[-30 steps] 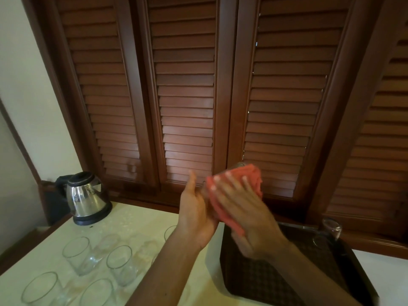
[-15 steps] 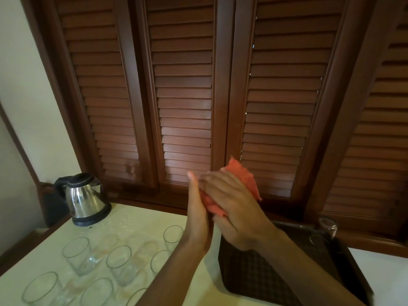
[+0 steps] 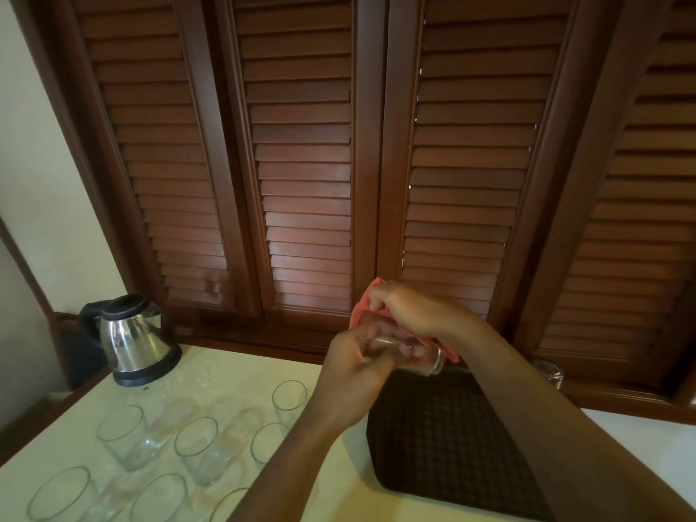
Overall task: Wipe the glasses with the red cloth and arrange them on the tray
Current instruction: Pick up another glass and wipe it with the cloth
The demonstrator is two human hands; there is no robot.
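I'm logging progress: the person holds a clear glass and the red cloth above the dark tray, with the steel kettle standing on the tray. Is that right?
Not quite. The head view shows the shiny steel kettle on the pale counter, left of the dark woven tray. The hands do hold the clear glass and red cloth above it.

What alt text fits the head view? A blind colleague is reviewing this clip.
Two hands work above a dark tray: the left hand holds a clear glass on its side while the right hand grips a red cloth against it. More empty glasses stand on the pale counter near a steel kettle, before wooden shutters.
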